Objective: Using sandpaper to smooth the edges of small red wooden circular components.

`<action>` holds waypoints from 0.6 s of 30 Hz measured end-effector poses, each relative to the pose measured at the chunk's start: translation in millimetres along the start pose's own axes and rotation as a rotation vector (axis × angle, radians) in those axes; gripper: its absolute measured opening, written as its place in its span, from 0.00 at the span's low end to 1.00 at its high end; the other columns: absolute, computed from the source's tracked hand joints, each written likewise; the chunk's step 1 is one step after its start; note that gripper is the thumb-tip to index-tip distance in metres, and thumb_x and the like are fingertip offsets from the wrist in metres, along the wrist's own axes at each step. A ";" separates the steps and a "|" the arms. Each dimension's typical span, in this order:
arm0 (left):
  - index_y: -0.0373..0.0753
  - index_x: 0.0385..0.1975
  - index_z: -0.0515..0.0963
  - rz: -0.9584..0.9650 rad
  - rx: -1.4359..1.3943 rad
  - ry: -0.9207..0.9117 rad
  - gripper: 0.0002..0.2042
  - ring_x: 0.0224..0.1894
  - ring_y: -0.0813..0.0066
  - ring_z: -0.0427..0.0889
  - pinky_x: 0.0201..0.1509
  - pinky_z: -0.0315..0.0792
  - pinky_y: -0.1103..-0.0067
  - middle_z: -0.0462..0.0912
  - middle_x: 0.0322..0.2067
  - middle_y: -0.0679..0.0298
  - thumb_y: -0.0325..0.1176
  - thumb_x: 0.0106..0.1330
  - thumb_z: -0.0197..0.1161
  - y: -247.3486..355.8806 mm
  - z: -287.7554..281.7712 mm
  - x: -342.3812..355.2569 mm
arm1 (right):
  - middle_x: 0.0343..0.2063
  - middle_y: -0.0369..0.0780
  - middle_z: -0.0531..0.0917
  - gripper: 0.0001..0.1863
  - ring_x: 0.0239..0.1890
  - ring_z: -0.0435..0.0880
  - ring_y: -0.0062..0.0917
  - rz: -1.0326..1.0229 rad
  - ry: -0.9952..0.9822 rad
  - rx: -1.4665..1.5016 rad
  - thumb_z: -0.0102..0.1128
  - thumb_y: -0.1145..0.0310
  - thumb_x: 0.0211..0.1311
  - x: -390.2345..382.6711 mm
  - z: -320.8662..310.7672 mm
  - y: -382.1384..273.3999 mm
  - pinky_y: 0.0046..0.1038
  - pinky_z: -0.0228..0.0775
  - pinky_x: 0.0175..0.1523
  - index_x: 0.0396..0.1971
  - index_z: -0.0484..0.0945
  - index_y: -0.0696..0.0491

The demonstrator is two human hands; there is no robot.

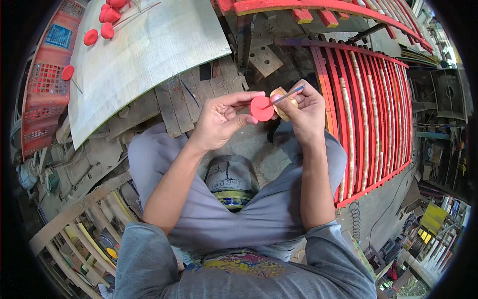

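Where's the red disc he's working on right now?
In the head view, the red disc sits at centre, pinched in the left hand, right beside the right hand holding a thin stick.

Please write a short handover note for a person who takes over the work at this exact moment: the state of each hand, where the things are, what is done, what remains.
Left hand: holds the red disc by its rim.
Right hand: grips a thin stick touching the disc, with a tan wooden piece also in the fingers.
Done: several red discs, some on sticks, lie on the grey board far left.
Left: the disc in hand has not joined them.
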State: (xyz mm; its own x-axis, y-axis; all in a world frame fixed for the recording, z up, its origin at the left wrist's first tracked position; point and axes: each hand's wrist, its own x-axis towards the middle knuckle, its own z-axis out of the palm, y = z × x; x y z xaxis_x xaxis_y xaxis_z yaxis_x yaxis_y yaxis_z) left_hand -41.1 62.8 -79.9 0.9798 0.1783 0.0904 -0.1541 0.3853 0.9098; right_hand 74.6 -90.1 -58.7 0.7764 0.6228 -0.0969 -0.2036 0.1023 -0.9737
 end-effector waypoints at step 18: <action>0.30 0.52 0.72 0.094 0.109 0.028 0.20 0.49 0.74 0.74 0.55 0.69 0.79 0.72 0.45 0.61 0.21 0.58 0.63 -1.8 -4.0 5.5 | 0.35 0.45 0.82 0.13 0.34 0.80 0.19 0.024 -0.081 0.093 0.70 0.83 0.45 1.5 2.0 2.0 0.19 0.76 0.41 0.20 0.71 0.57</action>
State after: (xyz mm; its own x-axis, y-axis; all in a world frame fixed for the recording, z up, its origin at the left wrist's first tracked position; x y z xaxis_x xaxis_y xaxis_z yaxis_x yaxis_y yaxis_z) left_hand -35.9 66.7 -82.7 0.9574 0.2352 0.1673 -0.2289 0.2655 0.9366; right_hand 74.2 -87.4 -60.3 0.7205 0.6863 -0.0989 -0.2787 0.1560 -0.9476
